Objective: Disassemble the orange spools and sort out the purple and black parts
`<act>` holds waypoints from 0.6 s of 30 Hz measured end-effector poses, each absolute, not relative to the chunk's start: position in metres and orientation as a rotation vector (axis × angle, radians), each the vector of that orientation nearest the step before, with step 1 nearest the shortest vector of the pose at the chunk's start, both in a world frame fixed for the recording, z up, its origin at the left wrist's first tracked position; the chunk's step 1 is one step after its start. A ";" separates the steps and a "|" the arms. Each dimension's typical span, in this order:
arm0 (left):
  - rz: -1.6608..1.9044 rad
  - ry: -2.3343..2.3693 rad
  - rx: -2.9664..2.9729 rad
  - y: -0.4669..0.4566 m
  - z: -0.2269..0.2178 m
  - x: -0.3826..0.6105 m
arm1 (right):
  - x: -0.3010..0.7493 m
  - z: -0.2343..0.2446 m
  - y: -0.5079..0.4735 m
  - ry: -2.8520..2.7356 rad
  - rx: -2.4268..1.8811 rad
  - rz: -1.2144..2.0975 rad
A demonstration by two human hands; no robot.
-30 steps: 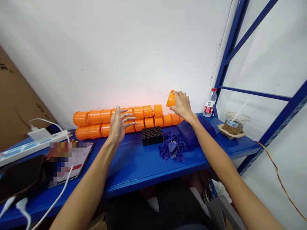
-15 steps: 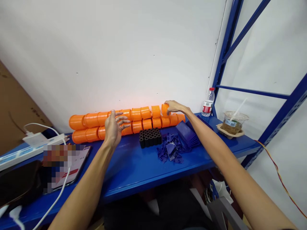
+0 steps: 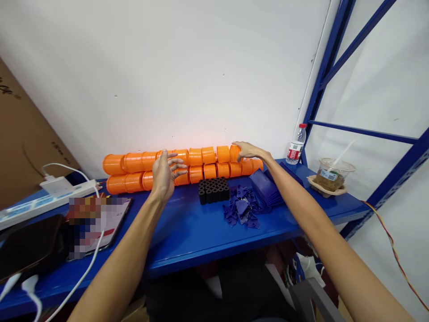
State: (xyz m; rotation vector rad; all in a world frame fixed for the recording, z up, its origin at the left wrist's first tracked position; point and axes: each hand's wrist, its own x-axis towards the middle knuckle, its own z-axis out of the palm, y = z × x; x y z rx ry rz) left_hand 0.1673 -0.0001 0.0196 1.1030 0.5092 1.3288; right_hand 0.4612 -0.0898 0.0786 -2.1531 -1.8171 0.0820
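Note:
Orange plastic cups lie on their sides in two long stacked rows against the wall, an upper row [image 3: 134, 162] and a lower row [image 3: 134, 181]. My right hand [image 3: 247, 150] reaches to the right end of the upper row, its fingers and thumb closed round the end cup [image 3: 234, 153]. That cup sits close against its neighbour [image 3: 223, 154]. In front of the left part of the rows, my left hand [image 3: 164, 175] is raised with its fingers spread and nothing in it; it hides some cups. A block of black foam-like tubes [image 3: 213, 191] stands before the lower row.
Blue flat pieces [image 3: 243, 206] lie in a heap beside blue sheets [image 3: 266, 188] on the blue table [image 3: 191, 232]. At the right stand a water bottle [image 3: 295, 145] and a lidded drink cup [image 3: 331, 174]. A phone [image 3: 115, 226], power strip [image 3: 36, 203] and cables lie left.
The view has shifted slightly, so everything appears a little further right. The gap between the end cup in my right hand and its neighbour has narrowed. My left hand stays open.

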 end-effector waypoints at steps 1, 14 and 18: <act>1.331 0.504 1.106 0.001 0.019 0.167 | 0.461 0.079 -0.091 -1.804 -2.131 0.084; 1.337 0.518 1.107 0.002 0.020 0.167 | 0.526 0.088 -0.124 -1.524 -2.267 0.237; 1.338 0.521 1.098 -0.001 0.022 0.168 | 0.531 0.069 -0.115 -1.710 -2.487 0.279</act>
